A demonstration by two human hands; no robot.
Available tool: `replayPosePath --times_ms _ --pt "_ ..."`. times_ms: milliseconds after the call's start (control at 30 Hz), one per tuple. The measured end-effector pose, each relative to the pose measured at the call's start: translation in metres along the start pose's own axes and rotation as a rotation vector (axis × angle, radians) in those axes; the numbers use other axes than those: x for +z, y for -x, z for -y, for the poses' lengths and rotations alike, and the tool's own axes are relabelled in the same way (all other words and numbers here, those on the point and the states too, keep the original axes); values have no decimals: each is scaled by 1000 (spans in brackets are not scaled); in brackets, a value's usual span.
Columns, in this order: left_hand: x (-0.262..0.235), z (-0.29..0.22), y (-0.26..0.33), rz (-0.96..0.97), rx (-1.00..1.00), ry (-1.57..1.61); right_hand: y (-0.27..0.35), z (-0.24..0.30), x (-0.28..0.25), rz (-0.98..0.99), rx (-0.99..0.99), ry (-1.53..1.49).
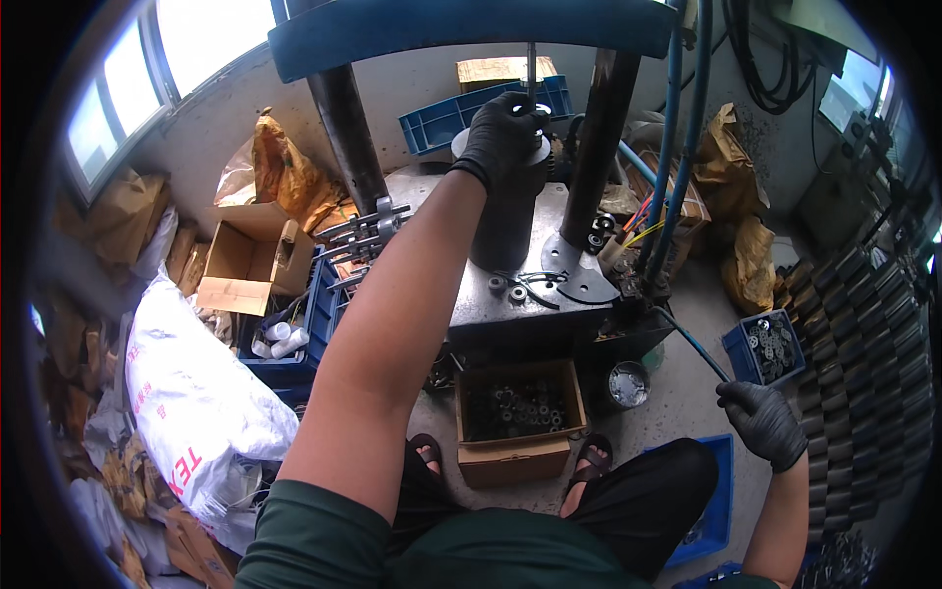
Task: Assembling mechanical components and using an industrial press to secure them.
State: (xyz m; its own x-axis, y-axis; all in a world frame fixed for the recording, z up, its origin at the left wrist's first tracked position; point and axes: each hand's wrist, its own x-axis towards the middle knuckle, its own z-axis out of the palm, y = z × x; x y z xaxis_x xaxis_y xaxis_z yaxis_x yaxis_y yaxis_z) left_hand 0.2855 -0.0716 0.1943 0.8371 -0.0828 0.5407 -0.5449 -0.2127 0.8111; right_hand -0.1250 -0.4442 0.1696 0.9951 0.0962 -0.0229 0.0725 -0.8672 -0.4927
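My left hand (505, 133), in a black glove, reaches far forward and rests on a round grey metal disc (538, 149) atop a dark cylinder (505, 226) on the press table (471, 294). A thin vertical rod (531, 69) comes down from the blue press head (471, 25) just above that hand. My right hand (763, 420), also gloved in black, grips the end of a thin dark lever (692, 339) that slants up toward the machine's right side.
A cardboard box of dark metal parts (515, 412) sits on the floor between my sandalled feet. A blue bin of washers (770, 346) stands at right, stacked dark parts (863, 324) beyond it. A white sack (191, 393), open carton (245, 265) and blue crates (294, 334) crowd the left.
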Motion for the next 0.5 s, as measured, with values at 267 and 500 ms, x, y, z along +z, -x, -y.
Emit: replayPosePath --times_ms 267,500 --pt "-7 -12 3 110 -124 140 -38 4 -14 -507 -213 364" --pt "0 -11 2 179 -151 290 -173 7 -93 -978 -346 271"
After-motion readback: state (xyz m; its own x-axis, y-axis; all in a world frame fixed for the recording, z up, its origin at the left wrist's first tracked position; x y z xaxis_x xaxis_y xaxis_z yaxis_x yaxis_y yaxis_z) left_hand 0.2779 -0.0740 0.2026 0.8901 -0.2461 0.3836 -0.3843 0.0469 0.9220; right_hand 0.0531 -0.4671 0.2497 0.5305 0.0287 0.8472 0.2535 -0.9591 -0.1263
